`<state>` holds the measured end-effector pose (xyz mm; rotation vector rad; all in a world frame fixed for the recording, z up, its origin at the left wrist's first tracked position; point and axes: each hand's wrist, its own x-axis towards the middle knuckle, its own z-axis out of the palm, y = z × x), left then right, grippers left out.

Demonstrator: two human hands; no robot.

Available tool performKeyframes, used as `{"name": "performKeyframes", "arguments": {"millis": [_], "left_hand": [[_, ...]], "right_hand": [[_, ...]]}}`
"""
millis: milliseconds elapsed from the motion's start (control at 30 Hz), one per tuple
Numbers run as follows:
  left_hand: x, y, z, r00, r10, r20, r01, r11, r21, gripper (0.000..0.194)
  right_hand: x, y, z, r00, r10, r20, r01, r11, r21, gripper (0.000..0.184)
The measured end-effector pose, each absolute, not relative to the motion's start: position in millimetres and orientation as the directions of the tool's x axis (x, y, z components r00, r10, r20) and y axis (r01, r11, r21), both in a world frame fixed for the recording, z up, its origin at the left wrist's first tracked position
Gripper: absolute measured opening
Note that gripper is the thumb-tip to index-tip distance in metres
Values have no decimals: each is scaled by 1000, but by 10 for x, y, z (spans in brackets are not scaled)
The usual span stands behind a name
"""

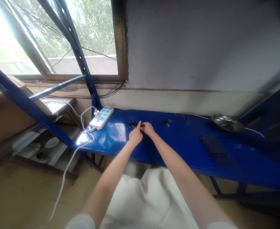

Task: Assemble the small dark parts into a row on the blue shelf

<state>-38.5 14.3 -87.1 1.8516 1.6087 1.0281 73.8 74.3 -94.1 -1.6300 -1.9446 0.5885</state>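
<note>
My left hand (135, 136) is over the blue tabletop, its index finger stretched forward and the other fingers curled. Its fingertip meets the fingers of my right hand (147, 129). My right hand is closed in a pinch around a small dark piece (143, 125), mostly hidden by the fingers. Just left of the hands, several small dark cylinder-like pieces (133, 124) stand in a short row. To the right lies a small group of clear and dark bits (168, 122), too small to name.
A white power strip (102, 117) with a plugged-in cable sits at the table's left end, beside a blue metal upright (82, 60). A shiny metal dish (227, 122) and a blurred-out dark object (216, 149) lie to the right. Tiny bits (183, 117) lie near the back edge.
</note>
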Motion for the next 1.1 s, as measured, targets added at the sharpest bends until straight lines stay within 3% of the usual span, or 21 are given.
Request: {"name": "performKeyframes", "arguments": {"millis": [167,300,533,700,833,933,1100], "left_hand": [[-435,41,-941,-139,945,297,427,-213,879,33],[-463,-74,-948,-189,941,282,377,-196,905,27],[-463,-231,-894,-193,933,304,293,-241,925,27],[-403,-359,-873,-71,952,296,296,-263,918,33],[-321,-428,-880,54,962,266,307,-270,913,35],[-280,-447,-887,81,966,247,329,-260,908,34],[-279,-441,-901,99,964,247,352,-266,897,33]], "right_hand": [[738,749,-931,-112,990,88,778,143,-612,10],[723,738,-897,-120,991,53,783,127,-609,11],[1019,556,-793,-133,991,28,677,111,-728,43],[1784,417,-786,119,992,-40,512,-96,-854,21],[2216,432,-882,412,911,23,542,-225,-809,21],[2299,502,-962,408,906,113,644,-198,-739,33],[2259,627,-1028,353,934,53,760,-254,-599,35]]}}
